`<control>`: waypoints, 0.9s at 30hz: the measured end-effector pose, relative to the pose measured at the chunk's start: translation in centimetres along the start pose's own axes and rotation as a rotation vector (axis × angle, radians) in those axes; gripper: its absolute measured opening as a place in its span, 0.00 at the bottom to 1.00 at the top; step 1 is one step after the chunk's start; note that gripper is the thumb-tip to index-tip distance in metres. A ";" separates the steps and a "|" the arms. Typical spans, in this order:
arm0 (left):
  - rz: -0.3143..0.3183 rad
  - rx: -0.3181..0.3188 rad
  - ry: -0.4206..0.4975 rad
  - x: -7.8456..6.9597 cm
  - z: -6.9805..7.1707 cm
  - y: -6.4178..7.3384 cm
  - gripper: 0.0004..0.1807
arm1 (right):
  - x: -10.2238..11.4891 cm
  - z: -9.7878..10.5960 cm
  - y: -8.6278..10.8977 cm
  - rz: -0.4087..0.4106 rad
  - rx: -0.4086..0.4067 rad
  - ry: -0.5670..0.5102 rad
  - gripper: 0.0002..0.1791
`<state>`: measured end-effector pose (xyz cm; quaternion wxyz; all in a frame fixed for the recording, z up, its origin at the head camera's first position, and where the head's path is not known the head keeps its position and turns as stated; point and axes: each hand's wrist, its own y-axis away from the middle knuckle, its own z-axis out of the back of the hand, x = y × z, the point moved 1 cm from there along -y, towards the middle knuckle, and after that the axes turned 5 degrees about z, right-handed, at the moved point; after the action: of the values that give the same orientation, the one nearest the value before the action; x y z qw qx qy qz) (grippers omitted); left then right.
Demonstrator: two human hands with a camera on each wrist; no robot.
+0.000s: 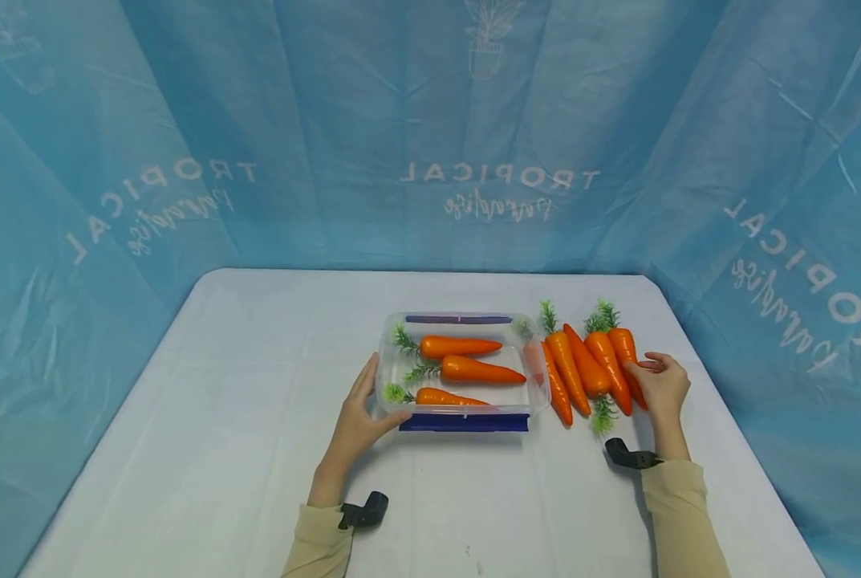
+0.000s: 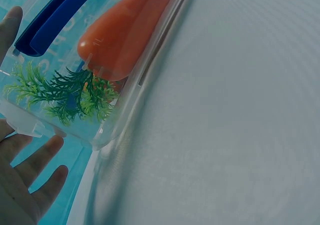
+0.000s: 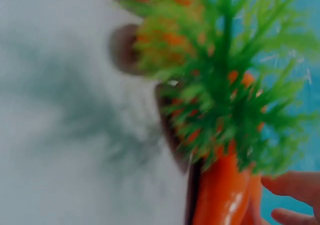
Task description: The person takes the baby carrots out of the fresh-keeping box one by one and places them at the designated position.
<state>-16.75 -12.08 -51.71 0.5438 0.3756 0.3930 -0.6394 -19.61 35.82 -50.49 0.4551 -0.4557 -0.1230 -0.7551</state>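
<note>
A clear plastic container (image 1: 504, 394) with blue latches stands in the middle, holding three orange carrots (image 1: 482, 370) with green tops. My left hand (image 1: 361, 421) grips its near left corner, thumb at the front rim and fingers along the left wall. In the left wrist view a carrot (image 2: 112, 40) shows through the clear wall. Right of the container lie several loose carrots (image 1: 587, 365) side by side. My right hand (image 1: 664, 389) is at the rightmost carrot (image 1: 623, 345), its fingertips right at the orange side. A green top (image 3: 225, 100) hides much of the right wrist view.
A white-covered table (image 1: 257, 385) lies under everything. Blue curtains (image 1: 343, 120) with printed lettering enclose its back and sides. The container's right end stands close against the loose carrots. Each wrist wears a black camera mount (image 1: 365, 510).
</note>
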 end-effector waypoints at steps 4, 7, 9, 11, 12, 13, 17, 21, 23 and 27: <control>-0.009 0.000 0.003 0.0 0.1 0.0 0.57 | 0.9 0.0 0.0 0.029 -0.058 -0.009 0.21; -0.015 -0.001 0.005 0.0 0.1 0.0 0.57 | 1.8 0.0 0.2 0.045 -0.079 -0.033 0.20; -0.020 -0.001 0.011 0.0 0.1 0.0 0.57 | 2.5 -0.1 0.4 0.055 -0.080 -0.053 0.20; -0.020 0.000 0.017 0.0 0.0 0.0 0.57 | 3.2 -0.2 0.7 0.073 -0.075 -0.068 0.20; -0.018 0.001 0.019 0.0 0.0 0.1 0.57 | 3.6 -0.4 0.8 0.087 -0.071 -0.081 0.20; -0.017 0.000 0.021 0.1 0.0 0.1 0.57 | 4.0 -0.5 0.9 0.102 -0.067 -0.095 0.20; -0.009 -0.001 0.023 0.2 0.0 0.1 0.57 | 5.9 -1.2 1.4 0.163 -0.031 -0.152 0.18; -0.014 -0.001 0.024 0.1 0.0 0.1 0.57 | 7.7 -1.8 2.2 0.196 0.024 -0.203 0.17; -0.017 0.000 0.018 0.1 0.0 0.1 0.57 | 8.4 -2.2 2.6 0.211 0.051 -0.220 0.17; -0.012 0.001 0.005 0.1 0.0 0.1 0.57 | 9.9 -3.1 3.2 0.248 0.108 -0.258 0.17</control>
<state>-16.67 -12.13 -51.77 0.5387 0.3752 0.3965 -0.6418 -20.49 26.46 -45.01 0.5487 -0.5354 -0.1635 -0.6209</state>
